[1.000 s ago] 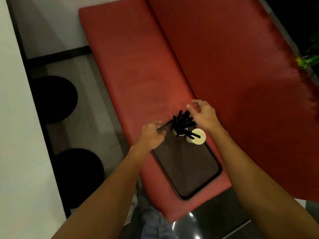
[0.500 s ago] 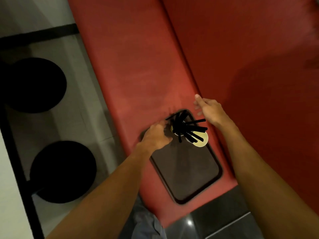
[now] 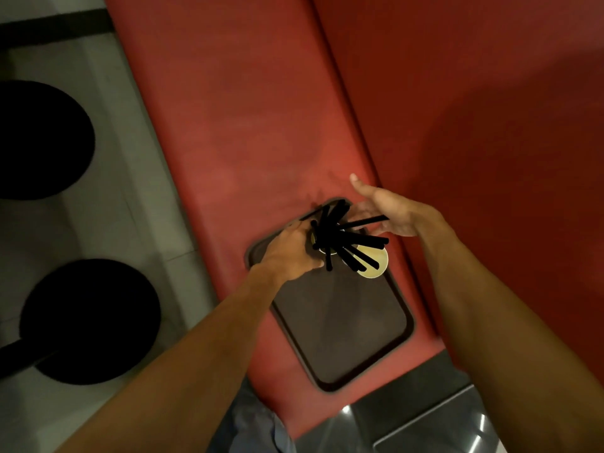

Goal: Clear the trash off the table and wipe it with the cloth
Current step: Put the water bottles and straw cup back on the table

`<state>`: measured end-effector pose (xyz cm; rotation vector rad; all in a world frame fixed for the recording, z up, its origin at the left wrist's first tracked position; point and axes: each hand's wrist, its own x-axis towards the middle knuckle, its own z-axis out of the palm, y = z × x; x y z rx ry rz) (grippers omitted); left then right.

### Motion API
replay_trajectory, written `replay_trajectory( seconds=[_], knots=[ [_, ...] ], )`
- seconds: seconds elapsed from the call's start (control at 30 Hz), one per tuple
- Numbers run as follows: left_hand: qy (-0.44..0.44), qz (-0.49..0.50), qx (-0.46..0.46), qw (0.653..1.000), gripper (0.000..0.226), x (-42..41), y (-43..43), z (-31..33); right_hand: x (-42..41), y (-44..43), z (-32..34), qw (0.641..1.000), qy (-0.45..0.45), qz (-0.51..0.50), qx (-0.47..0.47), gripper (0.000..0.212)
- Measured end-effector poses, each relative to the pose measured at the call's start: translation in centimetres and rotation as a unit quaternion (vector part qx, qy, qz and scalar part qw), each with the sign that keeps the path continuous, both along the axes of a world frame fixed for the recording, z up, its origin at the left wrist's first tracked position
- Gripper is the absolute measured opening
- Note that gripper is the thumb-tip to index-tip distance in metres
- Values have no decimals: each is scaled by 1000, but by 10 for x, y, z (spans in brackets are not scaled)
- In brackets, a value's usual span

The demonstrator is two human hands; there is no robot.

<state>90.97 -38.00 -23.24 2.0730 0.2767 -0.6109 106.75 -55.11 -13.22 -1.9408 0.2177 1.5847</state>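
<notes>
Gripping the cup (image 3: 313, 239) of straws (image 3: 358, 240): left hand (image 3: 287, 253).

We record two arms in view, each uncovered from the wrist back to the frame edge. The bare left hand (image 3: 287, 253) and the bare right hand (image 3: 390, 214) are likewise uncovered across fingers, knuckles and wrists. Each forearm is smooth in outline and broadens away from its hand. Behind the left hand, beneath the elbow end of its forearm, we note a creased blue-grey fabric garment (image 3: 251, 423). We cannot determine its type.
</notes>
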Motion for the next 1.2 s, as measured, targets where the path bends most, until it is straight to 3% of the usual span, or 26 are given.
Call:
replay_trajectory(
  seconds=[0.1, 0.27, 0.43, 0.6, 0.7, 0.9, 1.07, 1.2],
  knots=[
    [-20, -1, -4, 1000, 72, 1, -5, -5, 5, -3, -9, 998, 57, -18, -7, 121],
    [-31, 24, -14, 999, 64, 2, -11, -10, 5, 0, -17, 994, 108, -1, 6, 112],
    [-48, 31, -18, 998, 76, 3, -8, -11, 1, 6, -10, 995, 97, -2, 3, 115],
    [-69, 38, -15, 997, 66, 0, 7, 1, 1, 16, 9, 996, 93, -6, 15, 109],
    [-77, 49, -38, 995, 61, -5, 23, 20, 2, 26, 25, 994, 100, -23, 33, 110],
    [-102, 124, -102, 982, 47, -24, 63, 76, 1, 67, 85, 991, 84, -27, 98, 91],
    [-184, 156, -96, 966, 58, -46, 106, 136, -17, 112, 135, 990, 37, -26, 130, 92],
    [-207, 206, -88, 952, 59, -72, 142, 175, -34, 151, 177, 985, 39, 23, 169, 114]
  ],
)
